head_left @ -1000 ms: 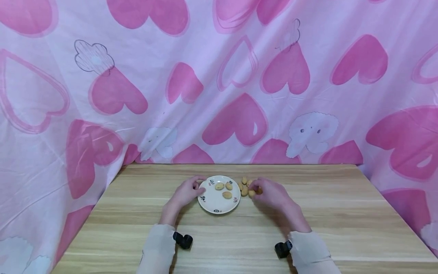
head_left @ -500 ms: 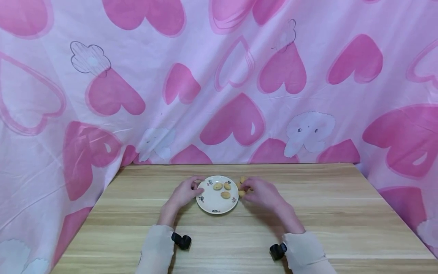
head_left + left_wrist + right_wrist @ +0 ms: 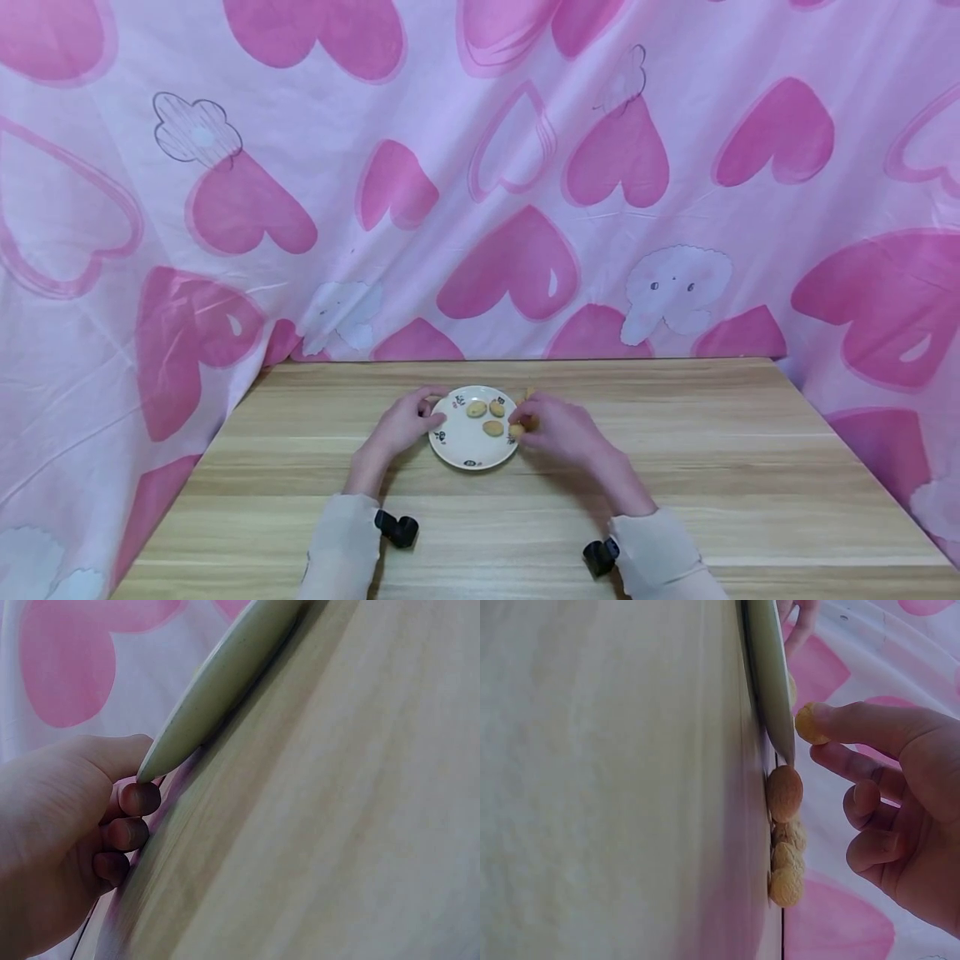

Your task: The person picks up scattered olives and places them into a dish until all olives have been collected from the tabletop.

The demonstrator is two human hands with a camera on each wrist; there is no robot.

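A white plate with small dark and red motifs on its rim lies on the table. On it are 3 tan, oval nuts that look like walnuts. My left hand pinches the plate's left rim, its thumb on top and the fingertips below the edge in the left wrist view. Just above the plate's right rim, my right hand holds one walnut between thumb and index finger, the other fingers curled. Several more walnuts lie beside the plate, mostly hidden by the right hand in the head view.
The wooden table reaches back to a pink cloth with hearts, which hangs behind it and at both sides. A small black camera is on each wrist, the left camera and the right camera.
My right hand has moved left from the loose walnuts to the plate's right rim, with a walnut now visible at its fingertips. The left hand keeps its hold on the plate.
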